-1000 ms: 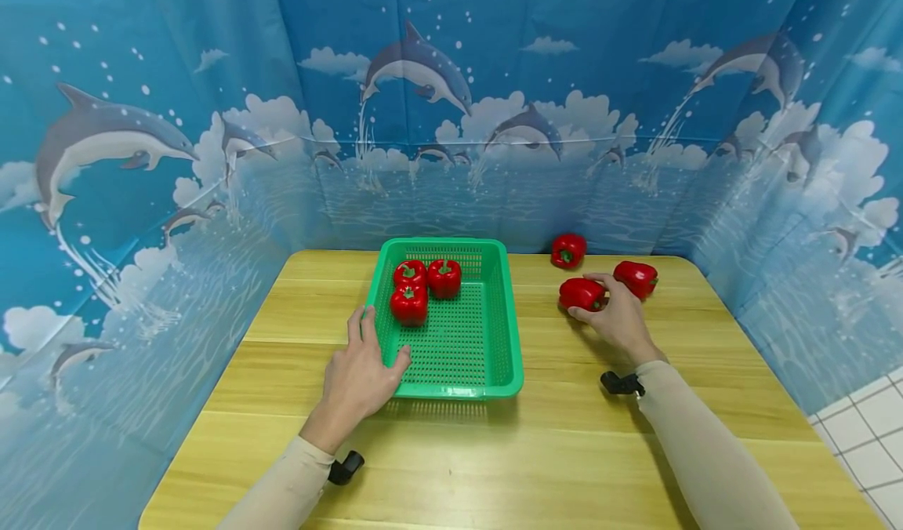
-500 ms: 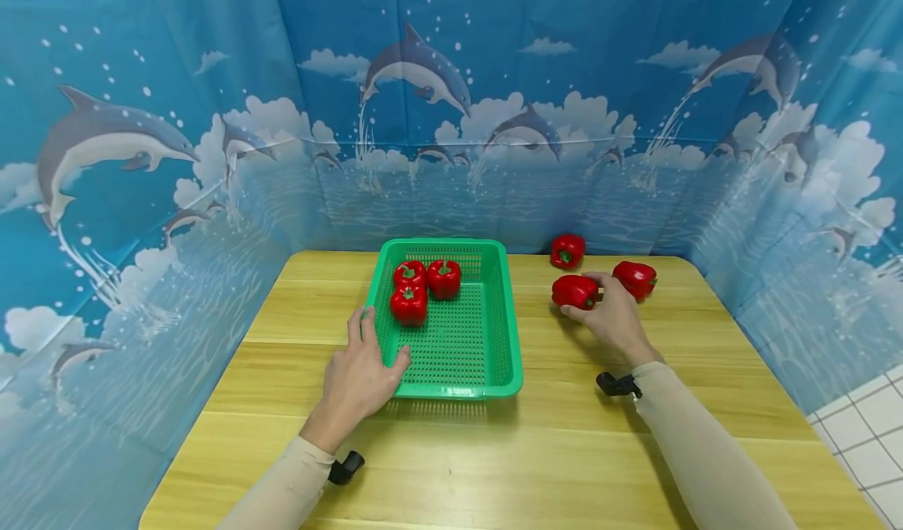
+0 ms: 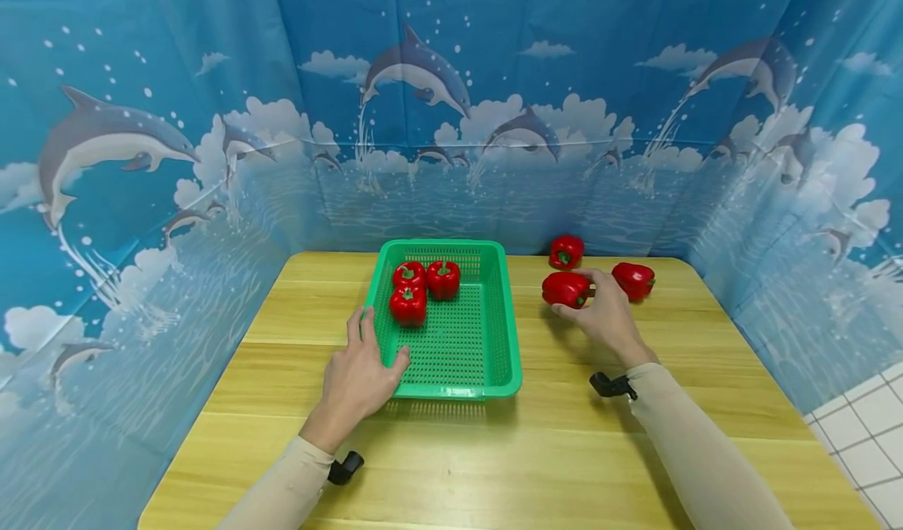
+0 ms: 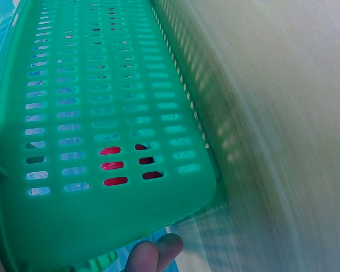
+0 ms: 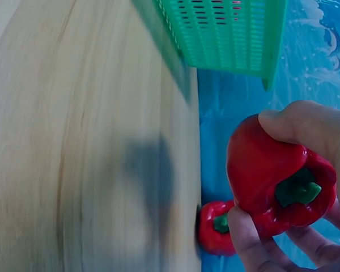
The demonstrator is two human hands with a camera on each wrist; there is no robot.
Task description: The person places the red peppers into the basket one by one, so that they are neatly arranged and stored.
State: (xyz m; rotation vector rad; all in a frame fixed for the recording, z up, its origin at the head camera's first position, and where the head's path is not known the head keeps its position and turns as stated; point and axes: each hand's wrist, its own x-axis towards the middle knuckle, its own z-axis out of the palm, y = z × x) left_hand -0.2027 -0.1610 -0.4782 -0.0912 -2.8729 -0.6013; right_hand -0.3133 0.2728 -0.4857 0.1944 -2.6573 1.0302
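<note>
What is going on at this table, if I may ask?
A person's right hand holds a red pepper above the table, right of a green basket. The left hand is at the basket's left rim. Three peppers sit inside, and two other peppers are on the table.

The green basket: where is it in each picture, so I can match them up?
Head: the green basket is near the middle, beside the left hand.
Left wrist: fills much of the left half, seen side-on.
Right wrist: top, right of centre, above the held red pepper.
Shared landmark: the wooden table.
</note>
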